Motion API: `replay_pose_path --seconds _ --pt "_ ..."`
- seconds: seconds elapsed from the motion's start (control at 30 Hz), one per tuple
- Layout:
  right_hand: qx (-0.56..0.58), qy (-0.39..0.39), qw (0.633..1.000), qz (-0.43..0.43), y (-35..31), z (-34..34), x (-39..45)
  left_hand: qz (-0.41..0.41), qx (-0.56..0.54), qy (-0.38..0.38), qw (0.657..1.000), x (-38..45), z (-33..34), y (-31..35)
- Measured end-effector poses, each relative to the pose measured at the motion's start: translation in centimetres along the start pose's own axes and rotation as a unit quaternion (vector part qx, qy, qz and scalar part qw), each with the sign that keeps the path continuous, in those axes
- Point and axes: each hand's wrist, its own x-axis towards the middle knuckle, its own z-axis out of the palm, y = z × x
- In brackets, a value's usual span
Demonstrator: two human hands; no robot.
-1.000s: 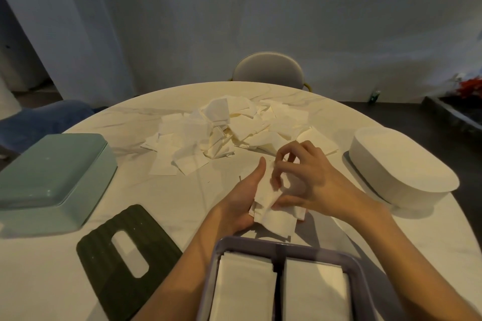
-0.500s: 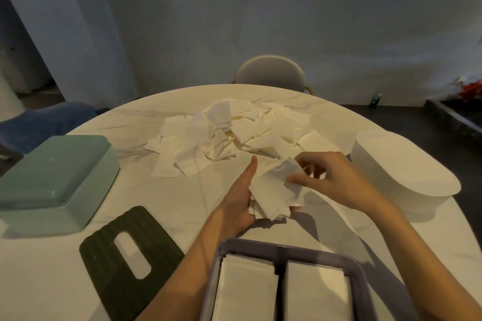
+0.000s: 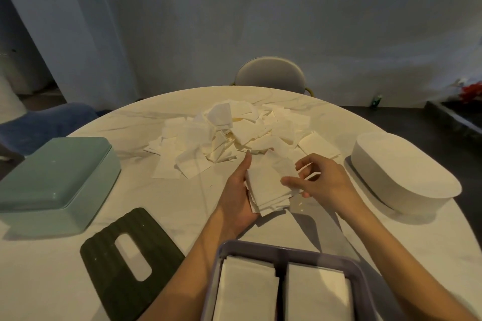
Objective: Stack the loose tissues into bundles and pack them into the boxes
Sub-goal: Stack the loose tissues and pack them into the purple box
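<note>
Tissue bundle (image 3: 270, 187) cradled in left hand (image 3: 236, 198) – right hand (image 3: 319, 181) beside it, fingers loosely spread, nothing gripped. Loose tissues (image 3: 229, 135) behind bundle; purple box (image 3: 284, 250) in front, green box (image 3: 52, 180) left, white box (image 3: 401, 172) right. No writing legible.

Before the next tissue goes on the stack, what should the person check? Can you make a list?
1. Small stack of white tissues is held: ok, the left hand cradles it, thumb along its left edge.
2. Stack edges line up: not ok, lower sheets fan out at the near corner.
3. Right hand is free to fetch: cannot tell, its fingers curl at the stack's right edge.
4. More loose tissues remain: ok, a messy white pile lies on the round marble table.
5. Room in the purple two-slot plastic box: cannot tell, both slots already show tissues.
</note>
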Motion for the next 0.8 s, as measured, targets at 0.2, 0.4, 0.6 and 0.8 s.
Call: replay_pose_path --seconds 0.2,0.4,0.6,0.8 --pt "0.033 0.004 0.996 -0.085 -0.5 -2.4 0.1 0.029 0.025 0.026 0.999 0.7 -1.3 0.2" --pt "0.158 -0.086 0.983 -0.024 -0.8 -3.3 0.1 0.040 0.107 -0.023 0.993 0.0 -1.0 0.1" --pt "0.172 -0.055 0.983 -0.018 -0.5 -2.4 0.3 0.017 0.059 -0.044 0.997 0.0 -0.2 0.0" --pt "0.375 -0.112 0.920 0.001 -2.3 -4.1 -0.6 -0.007 0.073 -0.024 0.997 -0.2 -0.8 0.5"
